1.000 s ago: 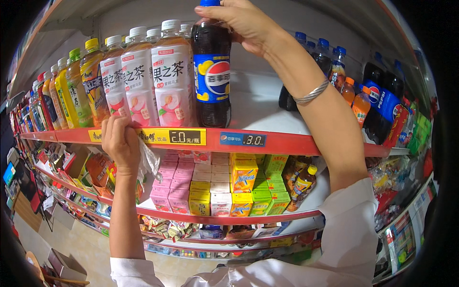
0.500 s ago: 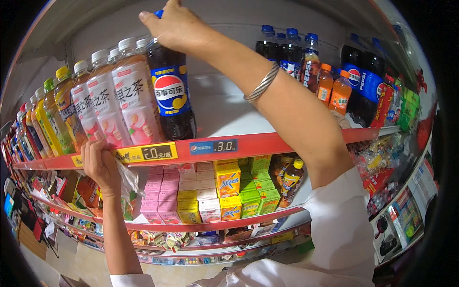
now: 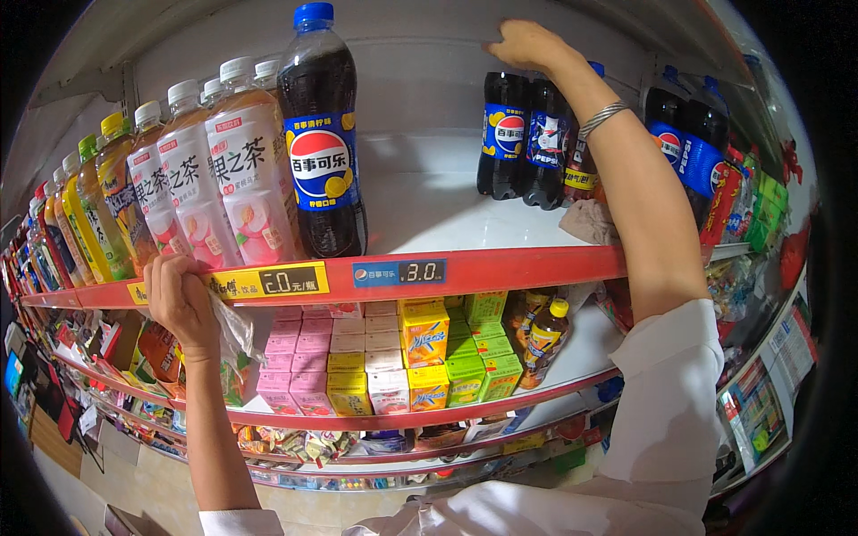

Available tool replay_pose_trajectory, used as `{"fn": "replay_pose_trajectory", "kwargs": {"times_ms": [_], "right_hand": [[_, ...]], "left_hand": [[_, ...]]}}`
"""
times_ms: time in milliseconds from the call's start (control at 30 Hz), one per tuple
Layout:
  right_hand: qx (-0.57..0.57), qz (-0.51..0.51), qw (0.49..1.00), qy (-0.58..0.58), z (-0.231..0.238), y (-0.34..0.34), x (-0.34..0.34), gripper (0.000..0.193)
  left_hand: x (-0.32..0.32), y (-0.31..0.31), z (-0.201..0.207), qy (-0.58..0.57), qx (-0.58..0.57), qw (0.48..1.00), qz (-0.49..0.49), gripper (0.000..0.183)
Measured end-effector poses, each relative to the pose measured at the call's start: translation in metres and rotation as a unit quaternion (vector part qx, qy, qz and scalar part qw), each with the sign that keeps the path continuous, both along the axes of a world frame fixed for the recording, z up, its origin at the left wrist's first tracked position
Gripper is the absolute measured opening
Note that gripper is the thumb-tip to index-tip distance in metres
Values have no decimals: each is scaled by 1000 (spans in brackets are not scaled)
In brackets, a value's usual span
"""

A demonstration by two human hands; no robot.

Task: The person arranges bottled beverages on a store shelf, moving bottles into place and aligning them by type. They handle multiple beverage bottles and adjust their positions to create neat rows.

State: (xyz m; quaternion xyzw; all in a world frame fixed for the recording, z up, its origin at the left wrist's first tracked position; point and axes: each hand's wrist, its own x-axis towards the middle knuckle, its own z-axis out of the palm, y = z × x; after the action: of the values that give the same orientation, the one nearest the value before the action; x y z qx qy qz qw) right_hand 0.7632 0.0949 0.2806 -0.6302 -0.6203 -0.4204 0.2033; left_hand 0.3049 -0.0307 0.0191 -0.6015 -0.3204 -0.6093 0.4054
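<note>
My left hand [image 3: 179, 304] is closed over the red front edge of the shelf [image 3: 500, 268], with a whitish cloth [image 3: 234, 332] hanging from it. Farther right and back, my right hand [image 3: 529, 46] curls over the top of a dark cola bottle [image 3: 505, 138] with a blue label; its cap is hidden under the fingers. A second cola bottle [image 3: 543, 143] stands right beside it. Alone at the shelf front, left of centre, stands a larger blue-capped cola bottle [image 3: 323, 161], close to a row of white-capped pink-labelled tea bottles [image 3: 246, 170].
A crumpled beige cloth [image 3: 590, 221] lies near the shelf front under my right forearm. Large cola bottles [image 3: 684, 134] stand farther right. On the shelf below are small pink, yellow and green drink cartons [image 3: 384, 362] and a yellow-capped bottle [image 3: 543, 344].
My right hand has let go of the large cola bottle at the left and moved right to the cola bottles at the back. My left hand has stayed on the shelf edge.
</note>
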Motion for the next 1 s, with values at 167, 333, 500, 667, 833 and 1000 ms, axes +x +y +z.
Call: {"fn": "replay_pose_trajectory", "kwargs": {"times_ms": [167, 333, 500, 667, 833, 1000], "right_hand": [[33, 90, 994, 49, -16, 13, 4, 41], [8, 259, 960, 107, -13, -4, -28, 43], [2, 374, 907, 193, -5, -23, -87, 48], [-139, 559, 734, 359, -3, -9, -143, 28], [-124, 512, 795, 300, 0, -32, -187, 13], [-150, 538, 761, 330, -2, -14, -194, 11]], "left_hand": [[-3, -1, -1, -1, -3, 1000, 6, 4], [-7, 1, -3, -9, -9, 1000, 9, 5], [-4, -1, -2, -10, -14, 1000, 5, 5], [-4, -2, -1, -14, -3, 1000, 11, 5], [-4, -2, 0, -12, 6, 1000, 13, 5], [-3, 1, -2, -11, 6, 1000, 8, 6]]}}
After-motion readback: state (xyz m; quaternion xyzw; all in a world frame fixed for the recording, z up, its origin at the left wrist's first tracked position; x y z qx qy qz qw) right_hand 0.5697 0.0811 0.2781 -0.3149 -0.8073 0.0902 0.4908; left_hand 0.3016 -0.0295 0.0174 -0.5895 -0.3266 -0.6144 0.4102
